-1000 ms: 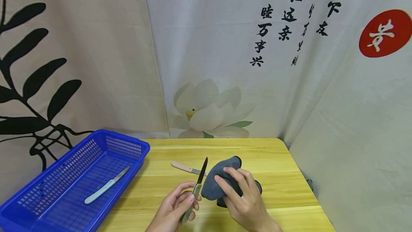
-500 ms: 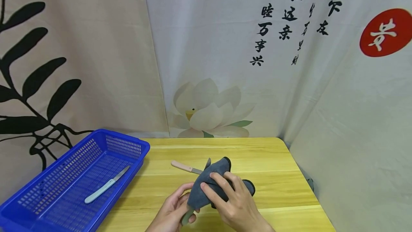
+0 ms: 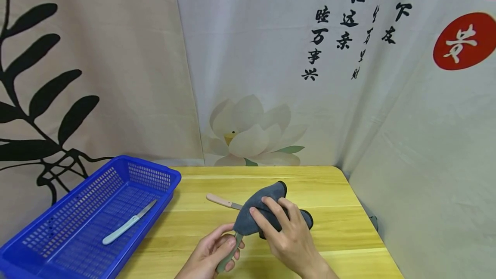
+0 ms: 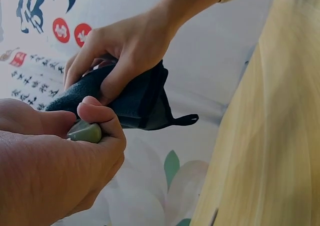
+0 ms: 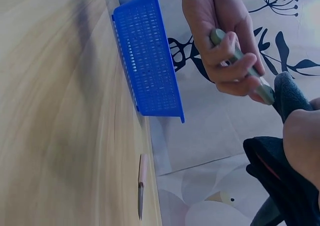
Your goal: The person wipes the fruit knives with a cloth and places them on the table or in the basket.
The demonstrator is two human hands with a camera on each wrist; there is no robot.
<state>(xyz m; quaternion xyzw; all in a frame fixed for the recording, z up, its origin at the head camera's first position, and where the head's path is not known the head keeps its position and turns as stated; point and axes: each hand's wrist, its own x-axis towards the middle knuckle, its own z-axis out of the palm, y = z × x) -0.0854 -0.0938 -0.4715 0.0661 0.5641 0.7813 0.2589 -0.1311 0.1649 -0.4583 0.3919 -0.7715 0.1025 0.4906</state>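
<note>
My left hand [image 3: 213,251] grips the green handle of a knife [image 3: 229,253], its fingers curled round it. The blade is hidden under a dark grey-blue cloth [image 3: 252,214]. With my right hand [image 3: 292,236] I hold that folded cloth around the blade, thumb on one side and fingers on the other, as the left wrist view shows. In the right wrist view the green handle [image 5: 242,63] runs from the left hand up to the cloth [image 5: 292,98]. A second knife with a pink handle [image 3: 218,200] lies on the table behind the cloth, its blade tip covered in the head view.
To the left stands a blue plastic basket [image 3: 87,178] with mesh walls. Inside it lies a knife with a pale blue handle [image 3: 121,230]. The yellow wooden table [image 3: 325,193] ends at a printed curtain [image 3: 252,55] at the back.
The cloth has moved left onto the knife and covers its dark blade, bared a second ago. Since half a second ago the cloth has slid slightly up and right, showing more of the handle.
</note>
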